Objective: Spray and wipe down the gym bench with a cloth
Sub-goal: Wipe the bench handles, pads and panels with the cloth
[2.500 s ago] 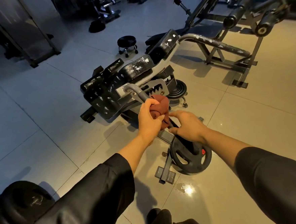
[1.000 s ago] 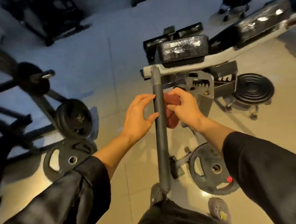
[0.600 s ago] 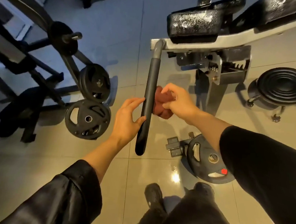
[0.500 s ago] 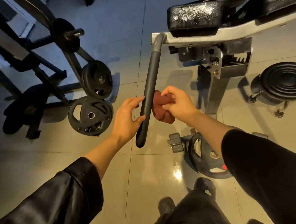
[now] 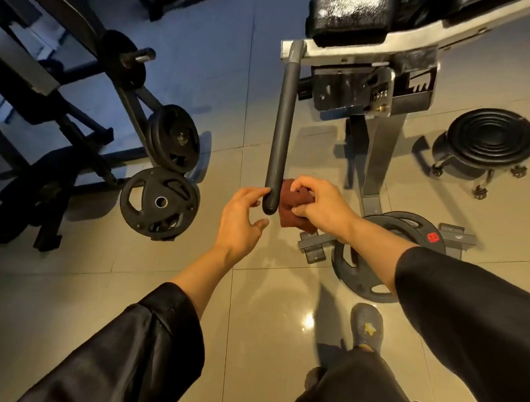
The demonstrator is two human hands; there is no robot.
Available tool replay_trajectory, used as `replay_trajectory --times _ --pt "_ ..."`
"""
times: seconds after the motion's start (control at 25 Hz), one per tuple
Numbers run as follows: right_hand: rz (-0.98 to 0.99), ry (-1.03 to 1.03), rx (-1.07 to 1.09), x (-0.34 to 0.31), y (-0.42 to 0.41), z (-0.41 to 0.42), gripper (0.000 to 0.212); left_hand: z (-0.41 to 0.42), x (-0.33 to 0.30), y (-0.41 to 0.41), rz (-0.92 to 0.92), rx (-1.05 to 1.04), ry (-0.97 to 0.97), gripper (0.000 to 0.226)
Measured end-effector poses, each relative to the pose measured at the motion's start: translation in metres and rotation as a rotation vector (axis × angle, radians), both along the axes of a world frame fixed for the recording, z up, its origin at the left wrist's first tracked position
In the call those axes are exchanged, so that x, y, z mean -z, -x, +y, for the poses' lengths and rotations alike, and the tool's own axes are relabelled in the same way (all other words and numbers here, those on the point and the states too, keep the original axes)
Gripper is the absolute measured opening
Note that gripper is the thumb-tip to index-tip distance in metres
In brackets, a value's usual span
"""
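The gym bench (image 5: 371, 48) stands at the top right, its black pad (image 5: 349, 15) flecked with white spray. A long dark padded handle bar (image 5: 281, 129) reaches from its frame toward me. My right hand (image 5: 323, 205) grips a bunched dark red cloth (image 5: 291, 202) against the right side of the bar's lower tip. My left hand (image 5: 240, 221) is beside the tip on the left, fingers loosely spread, fingertips touching the bar end and holding nothing.
Black weight plates (image 5: 160, 203) lean on a rack frame (image 5: 76, 93) at the left. Another plate (image 5: 379, 259) lies on the bench's floor foot at the right. A round wheeled stool (image 5: 490, 138) stands further right. My shoe (image 5: 367, 327) is on the tiled floor below.
My right hand has slid the cloth down the bar to its tip. My left hand has let go of the bar and now only touches its end. The view shifted down.
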State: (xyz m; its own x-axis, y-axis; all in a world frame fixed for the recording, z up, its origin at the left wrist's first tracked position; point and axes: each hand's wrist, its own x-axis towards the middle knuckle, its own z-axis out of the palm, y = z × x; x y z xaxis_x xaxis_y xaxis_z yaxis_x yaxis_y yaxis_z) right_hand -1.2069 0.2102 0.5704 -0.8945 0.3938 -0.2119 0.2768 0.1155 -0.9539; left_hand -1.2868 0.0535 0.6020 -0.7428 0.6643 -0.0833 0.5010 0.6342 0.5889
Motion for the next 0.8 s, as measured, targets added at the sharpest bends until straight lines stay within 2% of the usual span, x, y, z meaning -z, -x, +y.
replay_trajectory --times 0.16,0.28,0.36,0.48,0.6,0.8 --pt "0.093 0.153 0.020 -0.047 -0.040 0.005 0.032 0.006 -0.023 -0.015 -0.051 0.095 -0.169 0.051" --pt "0.126 0.109 0.115 -0.089 -0.078 0.034 0.030 0.049 -0.051 -0.034 -0.276 0.215 -0.299 0.046" --pt "0.124 0.059 0.202 -0.111 -0.104 0.058 0.029 0.084 -0.067 -0.049 -0.337 0.302 -0.376 0.036" --pt "0.128 -0.084 0.444 -0.132 -0.148 0.102 0.038 0.145 -0.090 -0.080 -0.424 0.357 -0.481 0.022" --pt "0.140 -0.259 0.666 -0.147 -0.175 0.153 0.053 0.207 -0.112 -0.105 -0.447 0.399 -0.529 0.030" --pt "0.137 -0.663 0.730 -0.152 -0.184 0.244 0.032 0.311 -0.127 -0.119 -0.440 0.398 -0.549 0.029"
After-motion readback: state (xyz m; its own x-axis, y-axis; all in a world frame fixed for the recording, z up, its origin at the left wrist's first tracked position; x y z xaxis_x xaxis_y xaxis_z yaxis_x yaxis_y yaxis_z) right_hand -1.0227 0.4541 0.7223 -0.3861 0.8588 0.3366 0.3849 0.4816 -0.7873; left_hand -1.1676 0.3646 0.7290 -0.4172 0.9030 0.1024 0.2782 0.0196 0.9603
